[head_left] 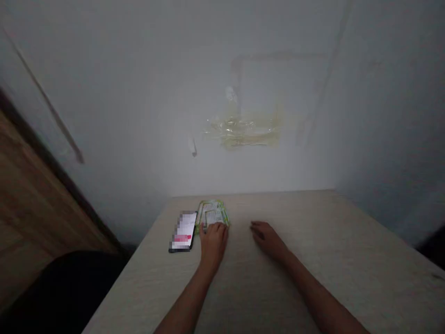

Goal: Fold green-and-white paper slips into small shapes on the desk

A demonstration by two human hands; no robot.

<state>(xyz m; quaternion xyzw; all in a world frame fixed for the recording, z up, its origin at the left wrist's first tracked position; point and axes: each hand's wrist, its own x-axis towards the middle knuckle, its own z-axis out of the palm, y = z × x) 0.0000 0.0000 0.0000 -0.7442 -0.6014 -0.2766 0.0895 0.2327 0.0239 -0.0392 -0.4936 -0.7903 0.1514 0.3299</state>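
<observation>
My left hand (212,240) lies on the pale tabletop (330,260), fingers curled down onto the near edge of a small stack of green-and-white packets (212,212). Whether it grips them or only touches them is unclear. Just left of that hand lies a black phone (183,232) with its screen lit. My right hand (267,239) rests palm down on the bare table a little to the right, fingers loosely extended toward the packets, holding nothing.
A white wall (139,93) rises behind the table, with old yellowed tape stuck on it (246,130). A wooden panel (28,199) stands at the left. A dark shape (59,287) sits below the table's left edge.
</observation>
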